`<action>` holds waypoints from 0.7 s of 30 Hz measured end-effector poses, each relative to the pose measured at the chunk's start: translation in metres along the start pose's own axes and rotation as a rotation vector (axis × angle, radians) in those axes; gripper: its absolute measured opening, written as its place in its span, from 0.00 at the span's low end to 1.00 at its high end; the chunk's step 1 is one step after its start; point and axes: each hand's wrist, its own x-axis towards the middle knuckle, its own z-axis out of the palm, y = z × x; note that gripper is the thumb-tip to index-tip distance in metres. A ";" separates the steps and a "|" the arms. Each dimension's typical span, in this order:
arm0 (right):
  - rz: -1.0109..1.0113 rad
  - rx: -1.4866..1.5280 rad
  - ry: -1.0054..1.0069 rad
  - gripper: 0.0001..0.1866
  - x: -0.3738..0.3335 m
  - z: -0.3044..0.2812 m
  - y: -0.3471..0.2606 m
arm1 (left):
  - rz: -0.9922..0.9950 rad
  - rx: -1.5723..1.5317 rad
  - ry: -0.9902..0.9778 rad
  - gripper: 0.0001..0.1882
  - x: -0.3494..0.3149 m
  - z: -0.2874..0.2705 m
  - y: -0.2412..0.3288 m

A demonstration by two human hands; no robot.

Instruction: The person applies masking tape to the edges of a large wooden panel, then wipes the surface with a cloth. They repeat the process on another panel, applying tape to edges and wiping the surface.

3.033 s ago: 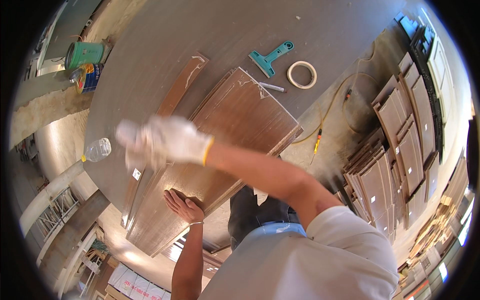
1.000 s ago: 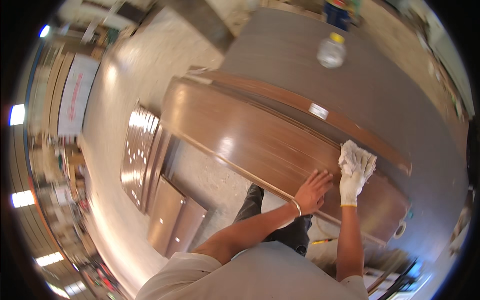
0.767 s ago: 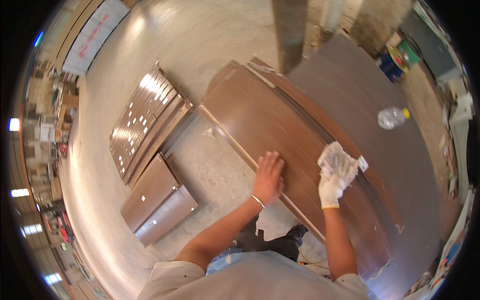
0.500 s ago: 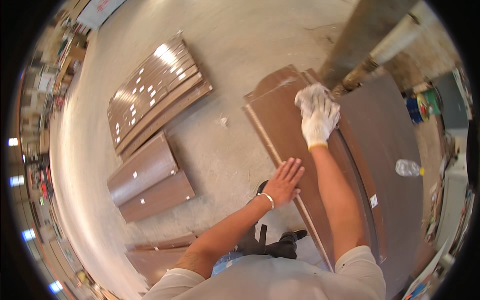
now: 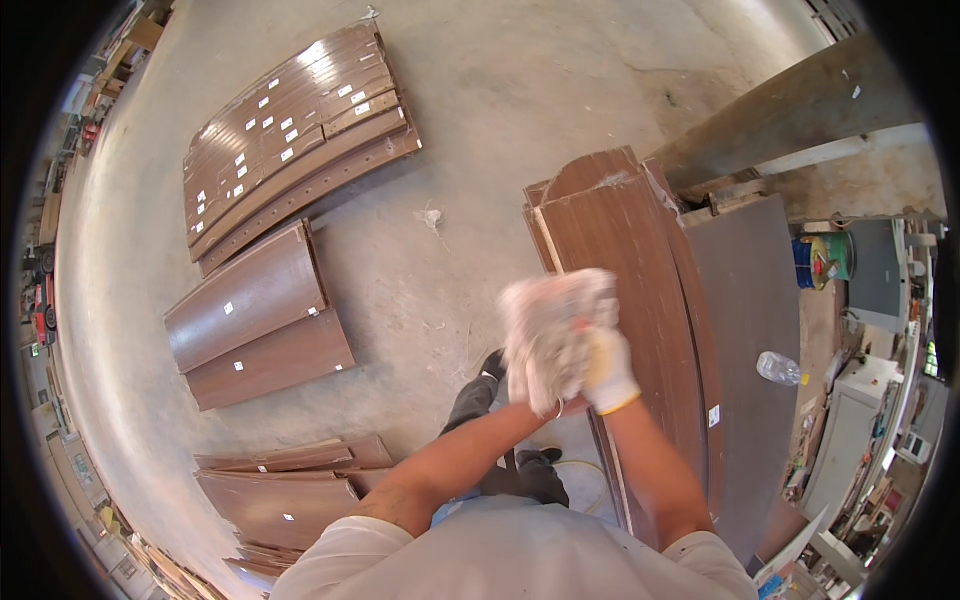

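In front of me, over the near edge of a long stack of brown wooden panels (image 5: 640, 260), my two hands come together at a crumpled, whitish rag (image 5: 555, 325). It is blurred by motion. My right hand (image 5: 608, 372), in a white knit glove with a yellow cuff, is closed on the rag's right side. My left forearm reaches up to the rag from below; the rag covers nearly all of my left hand, so its fingers are hidden. A small white label (image 5: 714, 416) sticks to a panel on the stack's right side.
Stacks of brown panels lie on the concrete floor at left: a wide upper stack (image 5: 300, 130), a middle pair (image 5: 250, 290) and lower ones (image 5: 290, 500). A dark grey board (image 5: 750, 300) carries a clear plastic bottle (image 5: 778, 368). A thick post (image 5: 780, 110) slants across the upper right.
My gloved right hand has drawn back from the panel's far part toward me with the rag. My bare left hand has left the panel's edge and met it. The view has shifted.
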 end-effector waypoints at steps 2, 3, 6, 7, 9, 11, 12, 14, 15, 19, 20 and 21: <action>0.006 0.821 0.091 0.18 0.018 -0.056 -0.024 | -0.274 1.440 -0.324 0.40 -0.003 0.000 0.016; -0.122 0.743 0.214 0.17 0.032 -0.078 -0.041 | -0.381 2.175 -0.478 0.41 -0.001 0.001 0.023; -0.231 0.288 0.436 0.17 0.099 -0.081 -0.076 | -0.406 2.055 -0.562 0.43 0.004 0.005 0.039; -0.305 -0.275 0.341 0.16 0.111 -0.067 -0.078 | -0.372 2.077 -0.610 0.42 0.002 0.008 0.043; -0.689 -0.963 0.130 0.16 0.120 -0.027 -0.064 | -0.329 2.119 -0.723 0.42 -0.010 0.015 0.048; -0.975 -1.168 -0.094 0.18 0.098 0.001 -0.038 | -0.424 1.952 -0.841 0.36 -0.036 0.026 0.054; -0.826 -1.232 -0.214 0.21 0.074 0.004 -0.023 | -0.493 1.864 -0.919 0.33 -0.056 0.032 0.059; -0.629 -1.141 -0.294 0.23 0.025 -0.012 -0.001 | -0.594 1.745 -0.862 0.28 -0.099 0.042 0.071; -0.552 -1.056 -0.329 0.24 -0.004 -0.023 0.010 | -0.660 1.708 -0.825 0.27 -0.120 0.045 0.077; -0.504 -1.043 -0.111 0.28 -0.163 -0.081 0.076 | -0.918 1.682 -0.798 0.24 -0.172 0.044 0.096; -0.481 -0.980 -0.093 0.29 -0.215 -0.097 0.104 | -0.938 1.714 -0.857 0.24 -0.176 0.041 0.096; -0.323 -1.051 -0.109 0.29 -0.274 -0.113 0.137 | -0.943 1.739 -0.899 0.24 -0.179 0.040 0.095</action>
